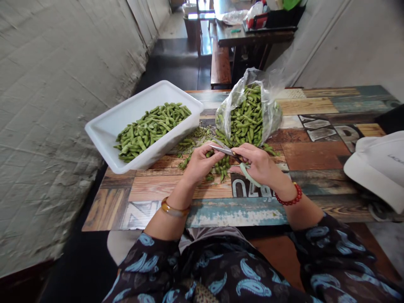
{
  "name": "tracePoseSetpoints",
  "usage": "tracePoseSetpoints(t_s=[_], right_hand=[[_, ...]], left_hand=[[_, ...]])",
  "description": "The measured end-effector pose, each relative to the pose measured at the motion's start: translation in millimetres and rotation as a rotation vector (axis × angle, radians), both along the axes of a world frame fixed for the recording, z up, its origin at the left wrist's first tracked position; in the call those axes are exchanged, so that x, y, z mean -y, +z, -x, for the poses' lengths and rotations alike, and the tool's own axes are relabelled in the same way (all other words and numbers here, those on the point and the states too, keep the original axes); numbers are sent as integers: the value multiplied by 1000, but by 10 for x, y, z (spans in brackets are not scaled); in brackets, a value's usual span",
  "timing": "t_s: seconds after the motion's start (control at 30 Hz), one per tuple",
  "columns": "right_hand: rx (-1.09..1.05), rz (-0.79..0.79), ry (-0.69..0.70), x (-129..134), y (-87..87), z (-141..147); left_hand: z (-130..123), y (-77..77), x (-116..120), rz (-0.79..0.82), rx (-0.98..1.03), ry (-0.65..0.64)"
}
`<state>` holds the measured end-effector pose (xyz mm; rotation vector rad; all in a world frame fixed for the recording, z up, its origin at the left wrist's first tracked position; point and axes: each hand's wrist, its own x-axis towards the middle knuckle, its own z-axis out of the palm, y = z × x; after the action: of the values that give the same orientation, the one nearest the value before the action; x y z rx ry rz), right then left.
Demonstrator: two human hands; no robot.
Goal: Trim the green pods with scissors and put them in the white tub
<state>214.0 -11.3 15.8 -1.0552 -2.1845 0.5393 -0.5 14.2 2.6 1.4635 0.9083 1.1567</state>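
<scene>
My right hand [257, 162] grips a pair of scissors [248, 173] with pale green handles, the blades pointing left. Close to the blade tips, my left hand [202, 162] is closed in a pinch around an edamame pod, mostly hidden by the fingers. Loose edamame pods [222, 168] and small green trimmings [202, 134] lie on the table under and behind both hands. Beyond my right hand stands a clear plastic bag [271, 113], opened toward me and full of edamame pods [248, 118]. To the left, a white plastic tub [109, 122] contains a heap of edamame pods [151, 128].
The patchwork wood-pattern table [179, 187] runs across in front of me. A white cap [378, 164] rests at its right end. A rough white wall [63, 105] rises on the left. Farther back are a wooden bench [220, 63] and another table [255, 38] bearing assorted items.
</scene>
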Motion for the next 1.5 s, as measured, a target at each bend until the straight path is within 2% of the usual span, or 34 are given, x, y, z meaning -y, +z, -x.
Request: tracePoseSetpoints(t_s=[0.2,0.43,0.63,1.1,1.5], right_hand=[[40,0,-5,-4,-8,-13],[-31,-109,-142,-68,-105,-45],[-14,-106,-53,-47,-85,-20],[6,3,-28,17,-2,16],[7,-48,-19,27,29,31]], left_hand=[[-12,54,6,73,26,26],[-13,125,29,369,299,10],[-12,171,26,433,403,11],[-33,75,32,362,257,84],[-38,77,44,344,266,40]])
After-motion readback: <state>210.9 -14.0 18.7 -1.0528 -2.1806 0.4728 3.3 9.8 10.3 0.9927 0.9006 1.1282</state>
